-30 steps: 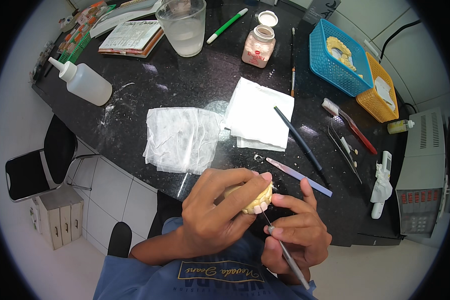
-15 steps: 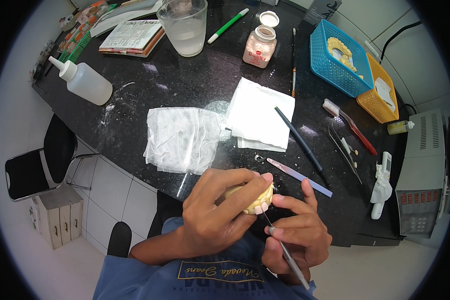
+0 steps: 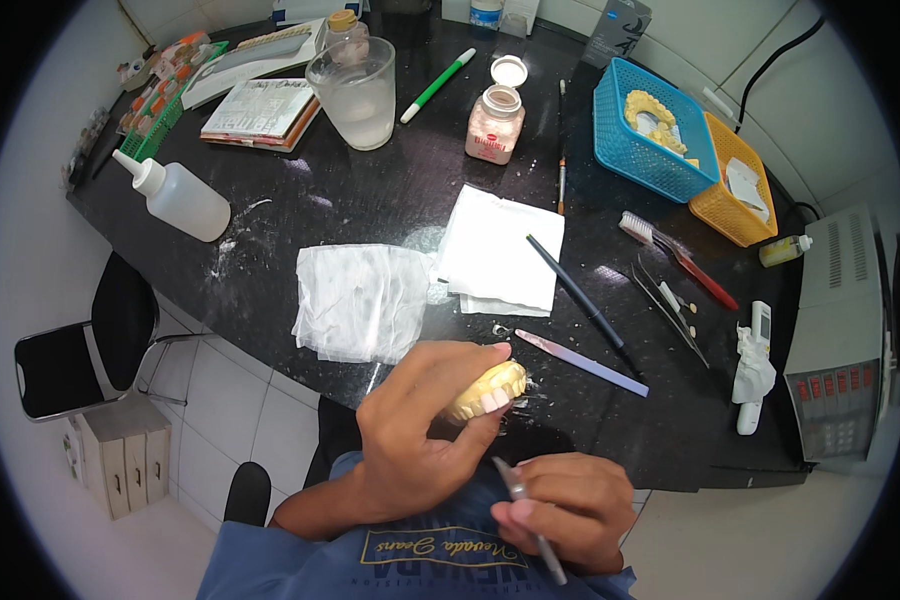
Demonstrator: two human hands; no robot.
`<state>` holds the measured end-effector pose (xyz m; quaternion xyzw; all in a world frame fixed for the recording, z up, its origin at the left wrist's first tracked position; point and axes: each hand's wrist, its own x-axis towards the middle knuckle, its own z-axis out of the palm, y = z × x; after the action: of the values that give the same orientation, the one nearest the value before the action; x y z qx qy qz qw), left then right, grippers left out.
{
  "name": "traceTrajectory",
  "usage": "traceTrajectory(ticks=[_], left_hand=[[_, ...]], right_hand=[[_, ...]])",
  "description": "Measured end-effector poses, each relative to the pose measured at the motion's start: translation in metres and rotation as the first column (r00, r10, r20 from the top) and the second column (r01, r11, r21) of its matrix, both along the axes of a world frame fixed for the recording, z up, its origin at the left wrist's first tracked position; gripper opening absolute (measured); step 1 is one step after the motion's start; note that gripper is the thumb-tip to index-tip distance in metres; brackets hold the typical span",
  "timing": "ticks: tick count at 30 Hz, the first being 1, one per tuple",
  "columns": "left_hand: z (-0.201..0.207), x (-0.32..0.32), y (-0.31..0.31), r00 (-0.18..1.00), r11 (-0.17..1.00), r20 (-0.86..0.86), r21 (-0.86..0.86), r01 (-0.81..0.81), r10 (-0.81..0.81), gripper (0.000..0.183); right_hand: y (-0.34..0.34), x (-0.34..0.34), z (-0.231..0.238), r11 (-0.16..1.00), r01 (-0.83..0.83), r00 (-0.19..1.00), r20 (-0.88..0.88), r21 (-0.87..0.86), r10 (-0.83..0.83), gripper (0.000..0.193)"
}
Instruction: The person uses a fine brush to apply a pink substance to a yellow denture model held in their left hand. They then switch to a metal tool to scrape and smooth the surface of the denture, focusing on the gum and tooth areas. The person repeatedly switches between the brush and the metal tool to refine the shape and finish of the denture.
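My left hand (image 3: 415, 425) is closed around a yellowish dental cast (image 3: 492, 385), held near the table's front edge. On the cast's near side, pale pinkish-white teeth (image 3: 494, 400) stand out from the yellow ones. Below and to the right, my right hand (image 3: 580, 505) grips a slim metal dental carving instrument (image 3: 518, 487). Its upper end points toward the cast without touching it. Just beyond my hands lie a lilac nail file (image 3: 582, 364), a dark pen-like stick (image 3: 590, 308) and folded white tissue (image 3: 500, 250).
A crumpled sheet (image 3: 360, 300) lies at the left. Farther back stand a squeeze bottle (image 3: 185, 200), a glass of clear liquid (image 3: 355, 100) and an open powder jar (image 3: 495, 125). To the right are a blue basket (image 3: 655, 165), a toothbrush (image 3: 685, 258), tweezers (image 3: 670, 312) and a grey machine (image 3: 840, 340).
My right hand has drawn the instrument down and away from the cast, where its tip was against the pale teeth. The cast has tilted, showing more of its tooth row. The view has shifted slightly.
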<state>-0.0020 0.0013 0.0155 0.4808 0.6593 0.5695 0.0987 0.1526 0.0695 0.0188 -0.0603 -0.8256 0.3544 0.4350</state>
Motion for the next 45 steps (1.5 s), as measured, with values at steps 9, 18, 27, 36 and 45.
traceTrajectory(ticks=[9, 18, 27, 36, 45], left_hand=[[0.002, -0.005, -0.001, 0.979, 0.999, 0.202, -0.026, 0.036, -0.03, 0.032], [0.008, -0.015, 0.006, 0.998, 0.996, 0.065, 0.084, 0.011, -0.017, 0.03], [-0.002, -0.021, 0.004, 1.0, 0.997, 0.019, 0.076, -0.001, -0.001, 0.04], [-0.004, -0.023, 0.004, 1.0, 0.996, -0.03, 0.087, 0.003, 0.0, 0.039], [-0.005, -0.02, 0.006, 0.987, 0.993, -0.154, 0.114, -0.033, 0.05, 0.043]], right_hand=[[0.015, 0.029, 0.025, 0.97, -0.162, 0.952, 0.229, -0.183, 0.202, 0.034], [0.079, 0.07, 0.055, 0.821, 0.56, 0.641, 0.569, 0.112, -0.515, 0.013], [0.096, 0.075, 0.053, 0.87, 0.336, 0.506, 0.71, 0.361, -0.49, 0.016], [0.127, 0.042, 0.06, 0.839, 0.344, 0.63, 0.559, 0.42, -0.539, 0.011], [0.183, -0.075, 0.042, 0.924, 0.245, 0.719, 0.585, 0.294, -0.377, 0.014]])
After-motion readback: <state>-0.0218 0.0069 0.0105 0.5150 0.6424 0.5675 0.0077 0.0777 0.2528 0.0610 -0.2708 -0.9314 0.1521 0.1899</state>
